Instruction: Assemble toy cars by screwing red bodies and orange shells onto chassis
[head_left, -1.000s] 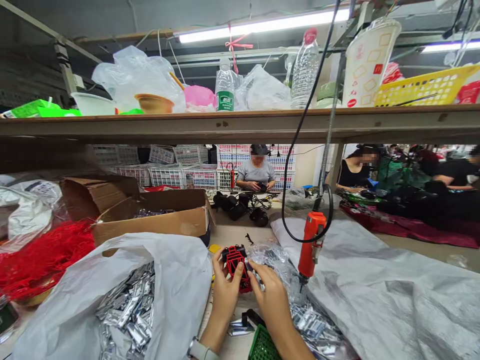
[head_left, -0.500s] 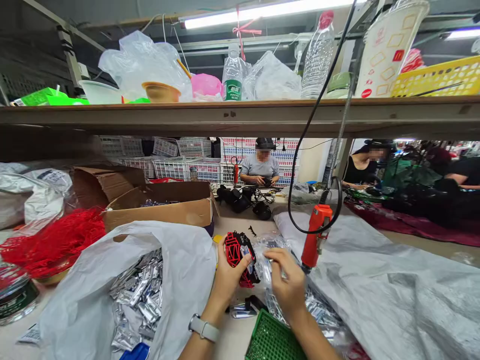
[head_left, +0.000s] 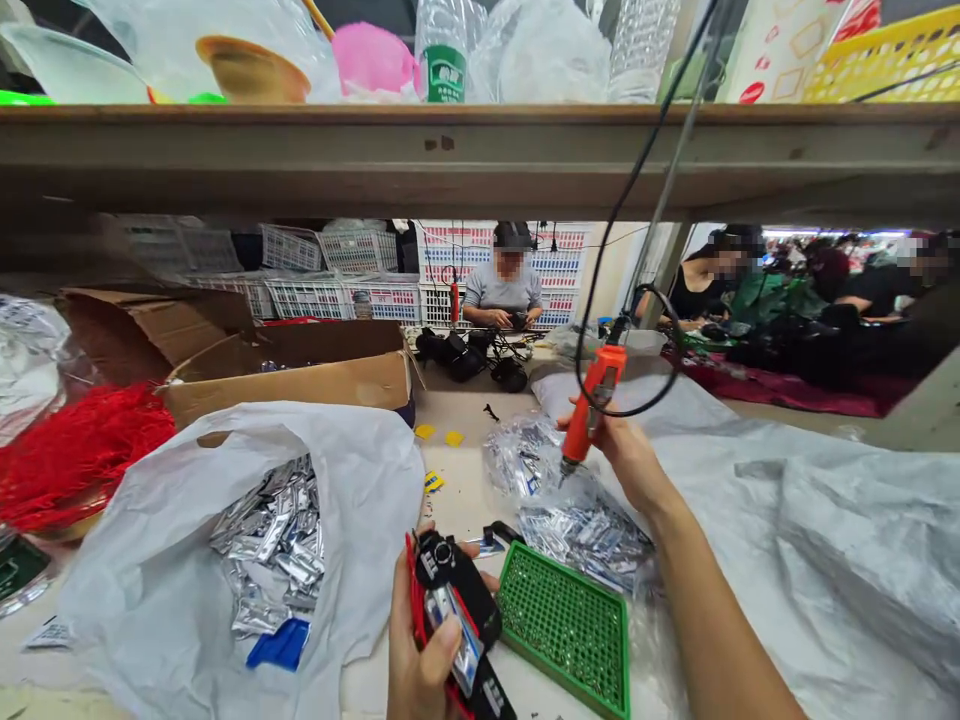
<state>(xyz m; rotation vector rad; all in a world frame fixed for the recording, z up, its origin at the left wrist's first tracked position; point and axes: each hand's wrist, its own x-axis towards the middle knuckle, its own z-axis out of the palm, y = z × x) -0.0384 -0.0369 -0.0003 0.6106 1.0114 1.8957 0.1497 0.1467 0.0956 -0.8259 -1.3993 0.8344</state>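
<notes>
A black-and-red plastic assembly is clamped in the left hand at the bottom edge of the view, its lower end cut off by the frame. A shiny silver insert shows on its face. Long axis runs from upper left to lower right, the upper end tipped away from the wearer. It sits over the bench, just beside a green perforated plastic tray.

The hands are well apart. The right hand is wrapped around the grip of an orange electric screwdriver, bit pointing down and left above a loose heap of foil sachets. A black coiled cord loops from the tool's upper end.

Risks: the assembly rests in one hand only, so any sideways push could twist it loose and drop it onto the tray's edge. The bit is near enough that a lowered arm could snag or pierce the foil. The slack cord could drag across the sachets.
</notes>
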